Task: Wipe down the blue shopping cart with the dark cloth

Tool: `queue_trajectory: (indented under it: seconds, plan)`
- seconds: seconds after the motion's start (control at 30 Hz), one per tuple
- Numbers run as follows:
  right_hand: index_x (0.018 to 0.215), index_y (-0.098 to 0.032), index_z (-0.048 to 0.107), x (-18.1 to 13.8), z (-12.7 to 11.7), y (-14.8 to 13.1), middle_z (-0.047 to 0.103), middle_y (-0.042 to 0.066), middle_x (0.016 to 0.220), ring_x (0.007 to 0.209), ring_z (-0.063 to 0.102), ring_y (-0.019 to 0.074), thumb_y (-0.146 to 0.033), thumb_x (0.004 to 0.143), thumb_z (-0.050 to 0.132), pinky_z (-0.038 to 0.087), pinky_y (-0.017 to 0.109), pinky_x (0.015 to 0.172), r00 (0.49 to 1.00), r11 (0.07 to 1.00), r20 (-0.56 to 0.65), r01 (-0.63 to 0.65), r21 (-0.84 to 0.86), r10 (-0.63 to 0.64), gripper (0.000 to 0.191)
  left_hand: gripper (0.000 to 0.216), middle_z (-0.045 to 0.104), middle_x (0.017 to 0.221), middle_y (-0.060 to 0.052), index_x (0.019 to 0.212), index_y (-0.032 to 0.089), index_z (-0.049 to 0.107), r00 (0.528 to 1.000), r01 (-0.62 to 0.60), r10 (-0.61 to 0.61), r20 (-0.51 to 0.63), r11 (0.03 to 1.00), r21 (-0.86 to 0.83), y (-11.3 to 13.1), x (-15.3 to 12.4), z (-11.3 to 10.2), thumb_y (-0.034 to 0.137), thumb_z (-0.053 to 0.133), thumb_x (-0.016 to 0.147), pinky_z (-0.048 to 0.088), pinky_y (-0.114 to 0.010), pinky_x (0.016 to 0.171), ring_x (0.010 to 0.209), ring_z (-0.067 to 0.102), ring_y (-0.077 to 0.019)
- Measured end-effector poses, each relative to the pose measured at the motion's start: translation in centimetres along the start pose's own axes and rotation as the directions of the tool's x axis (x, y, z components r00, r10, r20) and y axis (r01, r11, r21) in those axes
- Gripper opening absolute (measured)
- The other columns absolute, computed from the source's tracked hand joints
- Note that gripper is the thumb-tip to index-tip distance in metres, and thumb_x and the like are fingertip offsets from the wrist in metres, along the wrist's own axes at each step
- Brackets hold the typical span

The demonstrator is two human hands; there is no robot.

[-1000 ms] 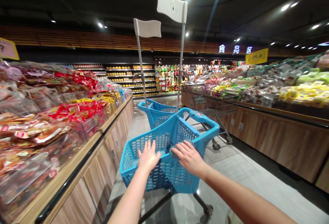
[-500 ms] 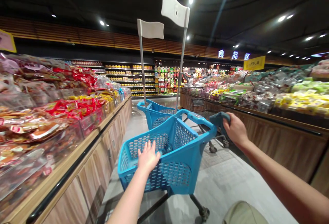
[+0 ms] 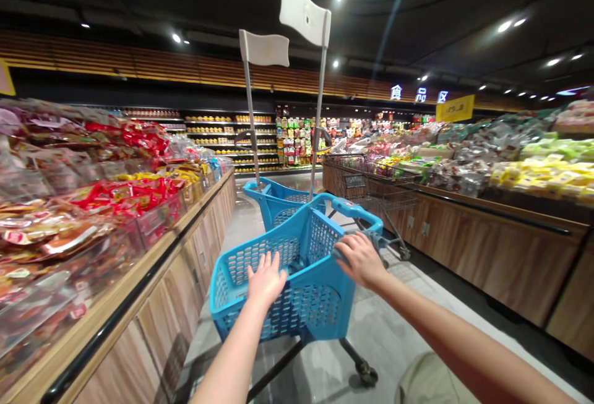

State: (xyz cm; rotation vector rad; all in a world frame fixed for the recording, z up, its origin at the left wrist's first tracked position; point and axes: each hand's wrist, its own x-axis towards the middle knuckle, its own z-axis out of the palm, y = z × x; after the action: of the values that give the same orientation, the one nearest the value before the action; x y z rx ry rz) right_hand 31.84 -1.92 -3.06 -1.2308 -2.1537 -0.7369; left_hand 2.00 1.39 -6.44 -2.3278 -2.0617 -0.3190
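Observation:
A blue plastic shopping cart with perforated sides stands in front of me on the floor. My left hand rests at its near side rim, palm down, fingers stretched out and apart. A grey-blue cloth is under my right hand, whose fingers curl over it. That hand presses the cloth on the near rim, close to the handle end. Part of the cloth is hidden beneath the palm. Something small and dark lies inside the basket, too obscured to name.
Behind stands a second blue cart, with white flags on tall poles nearby. A dark wire cart is by the right counter. Bagged snacks fill the left counter, which has a black rail.
My right hand has moved left and down with the cloth, from beside the handle onto the cart's side rim. The left hand stays at the rim. My view has shifted slightly.

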Motion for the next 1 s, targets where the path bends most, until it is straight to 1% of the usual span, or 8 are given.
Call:
queue_trajectory:
  seconds: [0.07, 0.17, 0.37, 0.47, 0.63, 0.83, 0.93, 1.0]
  plan:
    - [0.121, -0.02, 0.059, 0.0, 0.2, -0.9, 0.061, 0.011, 0.12, 0.115, 0.051, 0.0283, -0.039, 0.086, 0.06, 0.028, 0.046, 0.108, 0.997, 0.997, 0.012, 0.072, -0.011, -0.072, 0.04, 0.065, 0.022, 0.158, -0.012, 0.151, 0.018, 0.028, 1.0, 0.008, -0.008, -0.003, 1.0, 0.004, -0.3, -0.1, -0.2, 0.036, 0.03, 0.088, 0.018, -0.065, 0.112, 0.146, 0.02, -0.0286]
    - [0.122, -0.02, 0.058, 0.7, -0.3, 0.7, 0.062, 0.011, 0.117, 0.109, 0.054, 0.0272, -0.039, 0.087, 0.058, 0.035, 0.04, 0.099, 0.985, 0.989, 0.098, 0.145, -0.04, -0.141, 0.04, 0.066, 0.024, 0.158, -0.012, 0.151, 0.018, 0.028, 1.0, 0.013, -0.013, -0.007, 1.0, 0.01, -0.8, -0.2, -0.2, 0.036, 0.031, 0.087, 0.019, -0.065, 0.111, 0.146, 0.021, -0.0289]
    - [0.1, -0.021, 0.066, 3.9, -2.7, 8.9, 0.069, 0.009, 0.093, 0.09, 0.061, 0.024, -0.042, 0.088, 0.05, 0.038, 0.038, 0.09, 0.97, 0.988, 0.236, -0.027, -0.155, 0.063, 0.029, 0.065, 0.025, 0.157, -0.012, 0.151, 0.018, 0.027, 0.999, 0.018, -0.017, -0.041, 1.0, 0.006, -0.7, 0.0, 0.1, 0.035, 0.03, 0.088, 0.019, -0.066, 0.11, 0.145, 0.022, -0.0296]
    - [0.099, -0.021, 0.066, 4.4, -3.1, 10.5, 0.069, 0.007, 0.09, 0.091, 0.062, 0.0228, -0.041, 0.089, 0.047, 0.035, 0.038, 0.094, 0.962, 0.99, 0.264, -0.028, -0.138, 0.064, 0.029, 0.065, 0.025, 0.157, -0.012, 0.151, 0.018, 0.027, 0.999, 0.003, -0.002, -0.041, 1.0, 0.004, -0.6, 0.0, 0.1, 0.035, 0.031, 0.088, 0.02, -0.065, 0.11, 0.145, 0.022, -0.0299]
    - [0.097, -0.021, 0.065, 3.2, -3.4, 7.9, 0.067, 0.008, 0.094, 0.09, 0.06, 0.0226, -0.038, 0.085, 0.052, 0.04, 0.033, 0.085, 0.972, 0.997, 0.233, -0.016, -0.078, 0.034, 0.024, 0.066, 0.026, 0.157, -0.011, 0.15, 0.016, 0.029, 0.998, -0.01, 0.012, -0.064, 1.0, 0.029, -2.0, 0.0, -0.4, 0.034, 0.033, 0.087, 0.018, -0.065, 0.111, 0.146, 0.022, -0.0297]
    - [0.09, -0.021, 0.065, 1.2, -5.5, 3.5, 0.066, 0.006, 0.086, 0.077, 0.059, 0.0194, -0.043, 0.085, 0.055, 0.041, 0.029, 0.072, 0.996, 0.999, 0.085, 0.003, 0.044, -0.007, 0.024, 0.061, 0.031, 0.155, -0.01, 0.148, 0.02, 0.036, 0.988, -0.095, 0.105, -0.114, 0.991, 0.097, -6.7, 0.5, -1.1, 0.031, 0.035, 0.087, 0.014, -0.063, 0.113, 0.145, 0.023, -0.0278]
    - [0.085, -0.021, 0.063, 0.8, -6.8, 0.8, 0.064, 0.003, 0.078, 0.069, 0.057, 0.0162, -0.042, 0.086, 0.054, 0.04, 0.026, 0.065, 0.995, 0.972, -0.027, -0.085, 0.218, 0.093, 0.023, 0.057, 0.033, 0.155, -0.009, 0.145, 0.02, 0.04, 0.991, -0.049, 0.068, -0.118, 0.986, 0.16, -8.6, 0.9, -1.7, 0.029, 0.031, 0.089, 0.011, -0.064, 0.113, 0.146, 0.021, -0.0284]
    - [0.078, -0.02, 0.059, 0.7, -7.6, -1.0, 0.059, 0.001, 0.07, 0.063, 0.052, 0.0143, -0.041, 0.088, 0.052, 0.039, 0.025, 0.062, 0.974, 0.897, -0.084, -0.158, 0.412, 0.21, 0.025, 0.057, 0.033, 0.154, -0.013, 0.144, 0.015, 0.042, 0.991, 0.038, -0.01, -0.134, 0.976, 0.212, -9.0, 0.7, -2.3, 0.028, 0.031, 0.09, 0.01, -0.065, 0.113, 0.146, 0.019, -0.0303]
